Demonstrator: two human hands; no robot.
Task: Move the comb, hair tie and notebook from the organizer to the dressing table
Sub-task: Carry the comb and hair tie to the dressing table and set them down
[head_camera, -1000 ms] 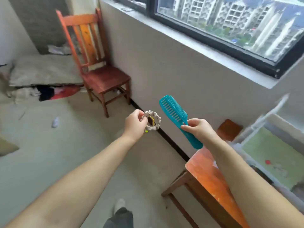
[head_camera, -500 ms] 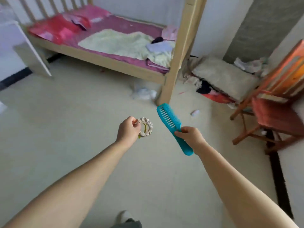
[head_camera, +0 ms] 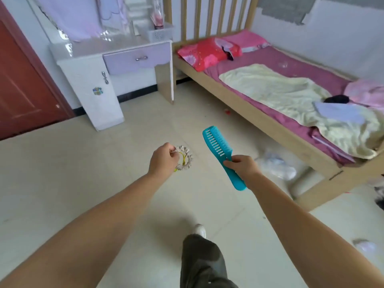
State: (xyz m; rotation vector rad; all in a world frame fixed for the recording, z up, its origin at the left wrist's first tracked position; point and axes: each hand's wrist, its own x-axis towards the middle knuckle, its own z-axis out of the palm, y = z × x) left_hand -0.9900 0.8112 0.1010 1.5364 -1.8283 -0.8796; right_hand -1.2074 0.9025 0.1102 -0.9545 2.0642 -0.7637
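Trousers (head_camera: pixel 204 265) and a white shoe (head_camera: pixel 200 229) are seen nearest, at the bottom of the view over the pale floor (head_camera: pixel 83 183). Both bare forearms are stretched forward above the floor. The hair tie (head_camera: pixel 184 158), a ruffled pale ring with a yellow band, is pinched by the left hand (head_camera: pixel 163 160) at its near edge and hangs in the air. The comb (head_camera: pixel 221 154), bright teal, is grasped at the handle by the right hand (head_camera: pixel 241 166), with the toothed end tilted up and away. A crumpled plastic bag (head_camera: pixel 276 163) lies on the floor beside the bed (head_camera: pixel 259 119). Farther off, the white and lilac dressing table (head_camera: pixel 116 48) is set against the wall, well apart from both hands, between a red door (head_camera: pixel 22 86) and the bed. The notebook and organizer cannot be made out.
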